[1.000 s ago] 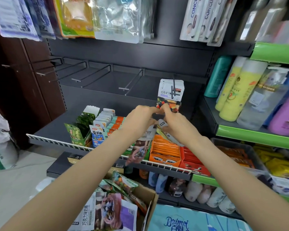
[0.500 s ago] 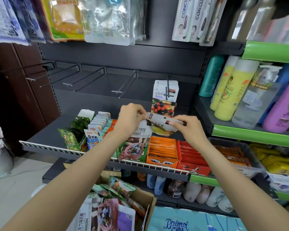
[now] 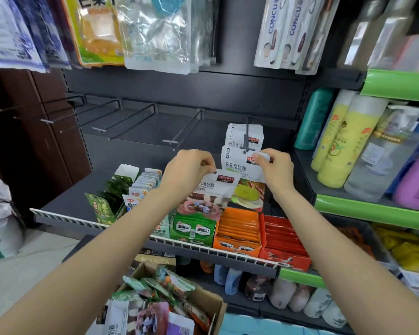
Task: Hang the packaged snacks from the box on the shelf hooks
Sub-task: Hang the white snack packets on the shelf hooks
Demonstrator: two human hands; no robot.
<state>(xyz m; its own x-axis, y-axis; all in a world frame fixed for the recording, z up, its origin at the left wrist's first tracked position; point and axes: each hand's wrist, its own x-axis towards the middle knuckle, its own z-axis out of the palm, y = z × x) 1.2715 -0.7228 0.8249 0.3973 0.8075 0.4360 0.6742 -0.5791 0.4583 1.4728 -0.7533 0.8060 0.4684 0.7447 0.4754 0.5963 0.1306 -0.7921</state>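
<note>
Both hands up at the shelf hooks. Left hand (image 3: 189,171) pinches top corner of a chocolate candy pack (image 3: 212,192); right hand (image 3: 275,169) pinches top of a green candy pack (image 3: 242,165), held just under the hook (image 3: 246,139) w/ one pack (image 3: 243,135) already hanging. Box (image 3: 211,303) w/ more snacks sits below, near left arm.

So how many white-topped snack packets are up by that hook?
3: a hanging packet on the black wire hook, a second packet pinched in the right hand below it, a third packet in the left hand. More may hide behind.
</note>
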